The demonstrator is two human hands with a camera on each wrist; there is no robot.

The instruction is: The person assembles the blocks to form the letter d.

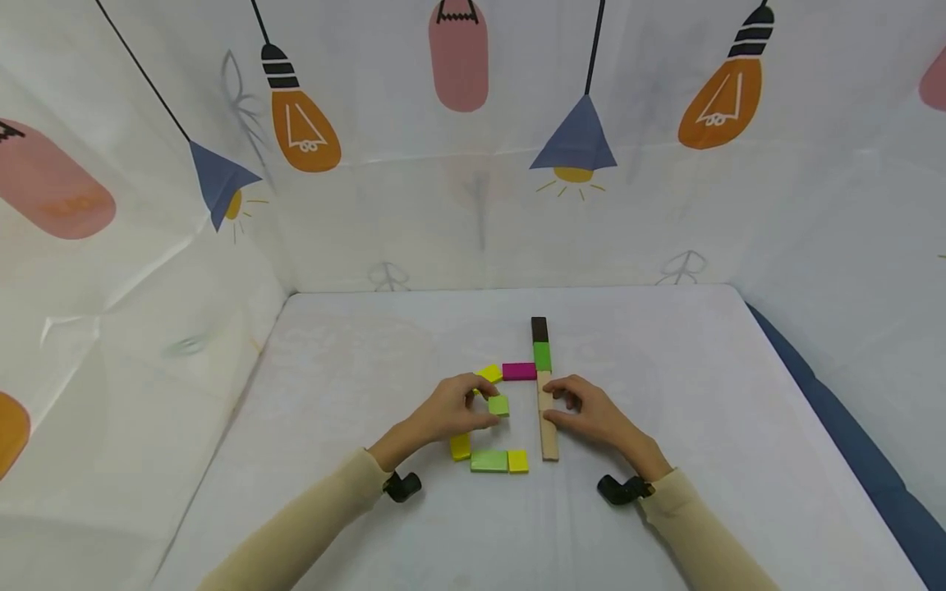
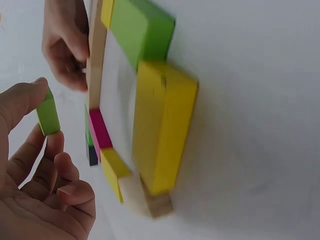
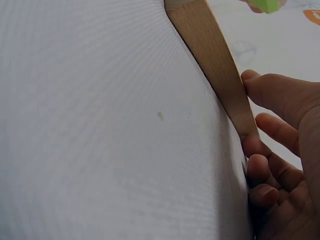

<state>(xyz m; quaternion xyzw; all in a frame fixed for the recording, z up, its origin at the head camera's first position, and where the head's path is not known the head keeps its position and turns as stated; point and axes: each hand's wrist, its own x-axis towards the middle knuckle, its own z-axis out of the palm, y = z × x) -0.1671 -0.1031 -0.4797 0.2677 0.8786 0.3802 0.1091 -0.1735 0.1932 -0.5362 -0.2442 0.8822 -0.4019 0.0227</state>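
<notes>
The left hand [image 1: 451, 414] pinches a small green block [image 1: 498, 405] between thumb and fingertips; in the left wrist view the green block [image 2: 48, 114] sits at the thumb tip, with the other fingers [image 2: 60, 170] curled loosely below it. The block is held just above the cloth, inside the ring of pieces, left of the plank and right of the hand.

The right hand [image 1: 591, 413] rests on the right side of a long wooden plank [image 1: 548, 419], thumb and fingers curled against its edge. In the right wrist view the fingers [image 3: 272, 170] press the plank [image 3: 215, 65] from the side, gripping it lightly.

The plank lies flat, its long axis running near to far, the near end close to the person. On its far end sits a green piece [image 1: 543, 356], and beyond that a dark brown piece [image 1: 539, 329], both in line with it.

Left of the plank, a magenta block [image 1: 519, 371] lies crosswise, its right end touching the green piece. A yellow block [image 1: 490, 373] lies just left of it, tilted. Near the left hand's wrist, another yellow block [image 1: 461, 446] lies on the cloth. At the near side, a light green block [image 1: 489, 460] and a small yellow square [image 1: 518, 460] lie side by side, touching, the square just left of the plank's near end.

All rest on a white cloth [image 1: 665, 509], walled by a sheet printed with lamps [image 1: 299, 123].
</notes>
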